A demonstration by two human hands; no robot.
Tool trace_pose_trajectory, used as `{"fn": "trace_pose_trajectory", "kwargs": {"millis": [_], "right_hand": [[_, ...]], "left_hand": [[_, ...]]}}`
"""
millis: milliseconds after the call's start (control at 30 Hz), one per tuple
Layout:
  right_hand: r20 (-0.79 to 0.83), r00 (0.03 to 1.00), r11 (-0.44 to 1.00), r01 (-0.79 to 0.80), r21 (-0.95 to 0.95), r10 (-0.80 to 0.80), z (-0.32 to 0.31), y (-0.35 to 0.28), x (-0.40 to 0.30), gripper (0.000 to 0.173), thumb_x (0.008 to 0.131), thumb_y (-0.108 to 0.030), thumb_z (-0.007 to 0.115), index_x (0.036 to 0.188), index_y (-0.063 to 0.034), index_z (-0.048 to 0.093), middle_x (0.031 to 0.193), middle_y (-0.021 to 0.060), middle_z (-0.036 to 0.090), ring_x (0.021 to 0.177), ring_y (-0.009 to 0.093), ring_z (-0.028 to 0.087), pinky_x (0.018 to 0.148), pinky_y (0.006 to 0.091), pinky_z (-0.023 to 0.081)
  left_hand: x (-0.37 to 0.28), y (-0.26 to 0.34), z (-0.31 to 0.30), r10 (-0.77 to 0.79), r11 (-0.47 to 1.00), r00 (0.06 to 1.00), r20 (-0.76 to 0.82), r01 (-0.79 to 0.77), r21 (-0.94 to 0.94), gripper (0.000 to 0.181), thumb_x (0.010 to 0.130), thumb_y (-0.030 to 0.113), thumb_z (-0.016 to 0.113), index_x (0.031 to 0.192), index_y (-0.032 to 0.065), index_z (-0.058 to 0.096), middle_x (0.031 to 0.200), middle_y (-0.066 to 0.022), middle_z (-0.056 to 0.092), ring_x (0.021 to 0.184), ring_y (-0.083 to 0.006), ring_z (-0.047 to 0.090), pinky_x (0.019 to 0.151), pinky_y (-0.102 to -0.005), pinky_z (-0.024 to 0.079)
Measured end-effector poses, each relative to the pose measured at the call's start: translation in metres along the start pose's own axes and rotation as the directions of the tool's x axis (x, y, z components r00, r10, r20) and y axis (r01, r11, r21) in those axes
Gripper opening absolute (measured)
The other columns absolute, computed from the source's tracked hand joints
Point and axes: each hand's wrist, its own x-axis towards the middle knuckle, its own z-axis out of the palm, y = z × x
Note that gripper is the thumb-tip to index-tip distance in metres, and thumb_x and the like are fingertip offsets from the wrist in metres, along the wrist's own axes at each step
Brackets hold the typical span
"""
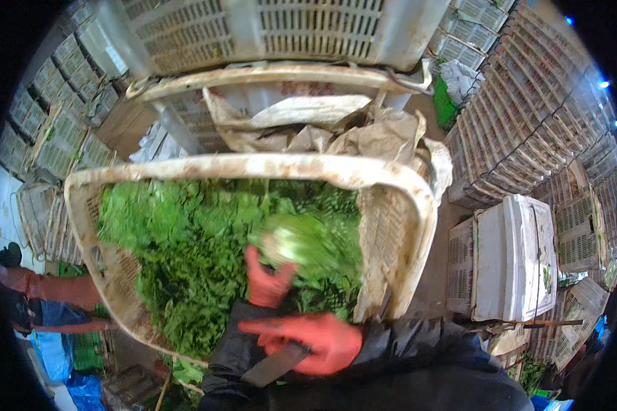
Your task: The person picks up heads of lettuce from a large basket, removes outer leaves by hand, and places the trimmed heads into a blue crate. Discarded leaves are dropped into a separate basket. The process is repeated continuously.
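A large, dirty white plastic crate (247, 167) filled with leafy greens (185, 277) stands before me. Over the greens, near the crate's middle, my left hand (270, 280) in a red glove is at the pale stem end of a leafy green vegetable (288, 246); motion blurs this area, so I cannot tell whether the fingers grip it. Below and to the right, my right hand (313, 341), also red-gloved, holds a flat-bladed knife (275, 365), its blade pointing down and left across the black left sleeve.
Crumpled brown sheeting (375, 133) and another slatted crate (319, 36) are beyond the rim. Tall crate stacks (514, 113) rise at the right, above a white foam box (514, 257). More crates (67, 133) line the left. A person's bare arms (61, 293) reach in at lower left.
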Motion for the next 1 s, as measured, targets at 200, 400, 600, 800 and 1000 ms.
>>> {"fn": "trace_pose_trajectory", "kwargs": {"millis": [200, 400, 600, 800, 1000], "right_hand": [[-0.529, 0.844, 0.974, 0.045, 0.224, 0.083, 0.002, -0.002, 0.004, 0.048, 0.093, -0.015, 0.044, 0.14, -0.0018, 0.039, 0.134, 0.0185, 0.051, 0.068, 0.014, 0.062, 0.067, 0.0269, 0.051], [0.502, 0.776, 0.808, -0.544, 0.226, 0.382, 0.134, 0.113, -0.071, 0.044, 0.095, -0.023, 0.048, 0.133, -0.0021, 0.044, 0.114, 0.0075, 0.058, 0.103, 0.022, 0.055, 0.087, 0.0332, 0.043], [0.625, 0.658, 0.894, -0.181, -0.409, 0.419, 0.192, 0.06, 0.014, 0.021, 0.084, -0.026, 0.057, 0.093, -0.007, 0.058, 0.078, 0.011, 0.061, 0.07, 0.028, 0.06, 0.064, 0.0419, 0.048], [0.838, 0.421, 0.768, 0.385, -0.511, 0.346, 0.261, 0.023, 0.028, 0.022, 0.075, -0.027, 0.058, 0.081, -0.0056, 0.058, 0.069, 0.0172, 0.058, 0.073, 0.04, 0.061, 0.064, 0.0487, 0.048], [0.859, 0.455, 0.753, 0.475, -0.455, 0.232, 0.279, 0.02, 0.032, 0.024, 0.076, -0.028, 0.058, 0.085, -0.0067, 0.064, 0.079, 0.0188, 0.062, 0.071, 0.041, 0.06, 0.065, 0.0505, 0.048]], "left_hand": [[-0.048, 0.129, -0.141, -0.13, 0.992, 0.985, -0.115, 0.13, -0.005, 0.067, 0.074, 0.021, 0.078, 0.128, 0.004, 0.041, 0.119, -0.0135, 0.054, 0.105, -0.0221, 0.055, 0.09, -0.037, 0.046], [-0.201, 0.205, -0.176, -0.245, 0.955, 0.842, 0.481, 0.124, 0.269, 0.094, 0.058, 0.045, 0.087, 0.133, 0.007, 0.044, 0.134, -0.0178, 0.046, 0.126, -0.0353, 0.043, 0.104, -0.0454, 0.035], [-0.372, 0.185, -0.196, -0.625, 0.568, 0.78, 0.0, 0.455, -0.686, 0.121, 0.057, 0.054, 0.086, 0.146, 0.0031, 0.022, 0.143, -0.0119, 0.039, 0.131, -0.0257, 0.04, 0.109, -0.0411, 0.032], [-0.439, 0.201, -0.2, -0.607, 0.666, 0.756, -0.246, 0.313, -0.677, 0.115, 0.058, 0.055, 0.085, 0.143, 0.0013, 0.028, 0.138, -0.0104, 0.045, 0.127, -0.0223, 0.044, 0.107, -0.0378, 0.035], [-0.447, 0.21, -0.216, -0.597, 0.712, 0.689, -0.41, 0.22, -0.667, 0.109, 0.06, 0.056, 0.083, 0.14, 0.0008, 0.034, 0.131, -0.0103, 0.051, 0.119, -0.0215, 0.051, 0.102, -0.0366, 0.039]]}}
